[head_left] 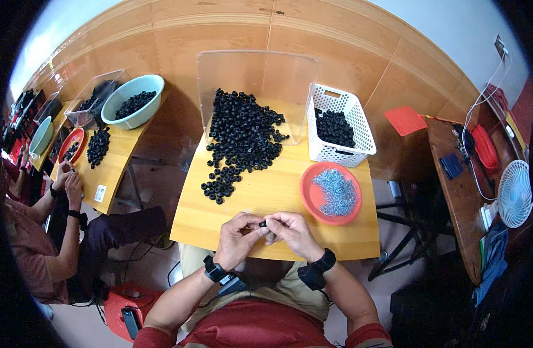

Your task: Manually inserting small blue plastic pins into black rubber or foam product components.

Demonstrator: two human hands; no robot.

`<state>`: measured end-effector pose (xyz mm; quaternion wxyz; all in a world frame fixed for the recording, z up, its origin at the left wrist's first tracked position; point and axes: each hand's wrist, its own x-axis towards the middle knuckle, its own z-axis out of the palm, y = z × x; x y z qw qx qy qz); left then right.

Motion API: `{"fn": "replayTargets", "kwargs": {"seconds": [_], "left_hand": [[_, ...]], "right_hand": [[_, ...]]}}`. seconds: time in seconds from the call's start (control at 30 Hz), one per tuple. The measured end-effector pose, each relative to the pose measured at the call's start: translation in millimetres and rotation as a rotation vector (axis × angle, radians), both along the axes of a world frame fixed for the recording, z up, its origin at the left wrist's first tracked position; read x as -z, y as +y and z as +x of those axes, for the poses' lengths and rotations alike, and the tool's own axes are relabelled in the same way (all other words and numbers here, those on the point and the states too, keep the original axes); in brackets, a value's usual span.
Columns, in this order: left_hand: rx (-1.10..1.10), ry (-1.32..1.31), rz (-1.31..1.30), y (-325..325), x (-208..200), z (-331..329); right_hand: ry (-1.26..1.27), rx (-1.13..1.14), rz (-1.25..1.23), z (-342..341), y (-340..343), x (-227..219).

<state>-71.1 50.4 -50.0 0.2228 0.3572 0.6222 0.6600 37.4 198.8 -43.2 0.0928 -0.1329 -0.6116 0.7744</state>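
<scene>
Over the table's near edge, my left hand [237, 236] pinches a small black round piece [263, 224] between thumb and fingertips. My right hand [293, 233] meets it there with closed fingertips; whatever they hold is too small and covered to make out. Ahead of my hands spreads a heap of black ring-shaped pieces [243, 130], some with a hole showing in the middle. To the right, an orange-red plate [307, 200] bears a pile of tiny silvery-blue metal bits [338, 193]. Both my wrists wear black bands.
A clear plastic bin [255, 55] stands around the back of the heap. Next to it, a white perforated basket [342, 152] holds more black pieces. At left, another person's hands [69, 178] work at a neighbouring table with a pale green basin [153, 107]. A white fan [515, 194] stands far right.
</scene>
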Motion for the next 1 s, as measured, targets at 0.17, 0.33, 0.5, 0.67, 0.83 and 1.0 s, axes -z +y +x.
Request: {"fn": "replayTargets", "kwargs": {"seconds": [0.17,0.33,0.5,0.67,0.83,1.0], "left_hand": [[0.005,-0.065,-0.084,0.0,6.5,-1.8],[-0.001,-0.095,-0.158,2.2,11.0,-1.3],[-0.027,-0.087,-0.139,6.6,13.8,3.9],[-0.027,-0.111,-0.142,6.5,19.5,2.8],[-0.032,-0.118,-0.146,6.3,20.0,1.4],[-0.032,-0.089,-0.138,7.4,23.9,1.5]], "right_hand": [[-0.124,0.202,0.904,18.5,45.3,-23.3],[-0.337,0.175,1.373,39.7,91.4,-47.3],[-0.469,0.007,1.547,37.9,102.5,-42.5],[-0.492,0.008,1.545,30.8,103.0,-37.8],[-0.466,0.010,1.467,29.6,106.4,-34.3],[-0.383,0.071,1.266,34.1,111.4,-27.9]]}}
